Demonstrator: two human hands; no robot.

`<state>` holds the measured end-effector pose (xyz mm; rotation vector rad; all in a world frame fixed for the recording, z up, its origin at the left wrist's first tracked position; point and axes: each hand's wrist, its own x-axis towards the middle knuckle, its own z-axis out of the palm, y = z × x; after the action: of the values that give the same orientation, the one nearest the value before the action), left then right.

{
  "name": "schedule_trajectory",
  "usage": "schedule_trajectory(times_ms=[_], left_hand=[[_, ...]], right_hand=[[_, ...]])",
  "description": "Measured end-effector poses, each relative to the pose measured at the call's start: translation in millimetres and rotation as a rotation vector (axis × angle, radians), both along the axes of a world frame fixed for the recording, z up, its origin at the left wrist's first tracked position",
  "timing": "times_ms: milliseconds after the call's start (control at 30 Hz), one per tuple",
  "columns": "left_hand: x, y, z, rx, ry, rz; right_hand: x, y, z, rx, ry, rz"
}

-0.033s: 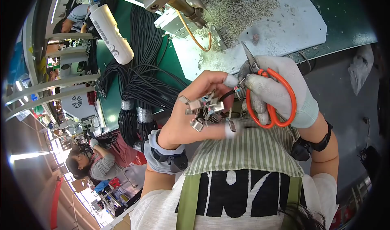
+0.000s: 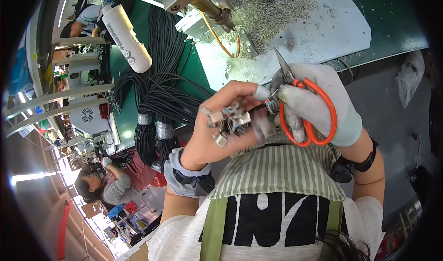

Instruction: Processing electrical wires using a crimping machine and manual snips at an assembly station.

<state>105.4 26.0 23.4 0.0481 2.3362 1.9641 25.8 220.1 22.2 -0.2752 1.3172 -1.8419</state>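
My left hand, with white covers on its fingertips, is curled around a bunch of metal-ended connectors. One black cable sticks out of the bunch to the right, its stripped end showing small coloured wires. In a white glove, my right hand has its fingers through a pair of scissors with orange handles. The scissor blades point up and away. Gloved fingertips of the right hand pinch at the cable's end. The left hand's lower digit is blurred.
Beyond my hands, a bench machine stands over a white plate strewn with many small cut bits. Bundled black cables hang over the green bench at left, near a white tubular lamp. Other people work farther left.
The lower digit of my left hand has swung up toward the cable end. The connectors have shifted slightly left. My right hand and the scissors have barely moved.
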Motion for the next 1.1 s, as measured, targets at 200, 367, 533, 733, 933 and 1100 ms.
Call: schedule_trajectory(times_ms=[200, 367, 533, 733, 933, 1100], left_hand=[[-2, 9, 5, -0.131, 0.121, 0.174], [-5, 13, 1, -0.093, 0.098, 0.278], [-6, 20, 4, 0.011, 0.028, 0.304], [-5, 14, -5, -0.108, 0.16, 0.278], [-3, 14, -10, -0.147, 0.121, 0.319], [-6, 22, -4, -0.032, 0.012, 0.383]], right_hand=[[15, -16, -23, 0.323, 1.211, -0.462], [26, -8, -17, 0.585, 1.479, -0.297], [29, -3, -10, 0.464, 1.093, -0.119], [27, -6, -12, 0.332, 0.901, -0.083], [25, -19, -24, 0.516, 1.303, -0.345], [25, -23, -32, 0.576, 1.474, -0.419]])
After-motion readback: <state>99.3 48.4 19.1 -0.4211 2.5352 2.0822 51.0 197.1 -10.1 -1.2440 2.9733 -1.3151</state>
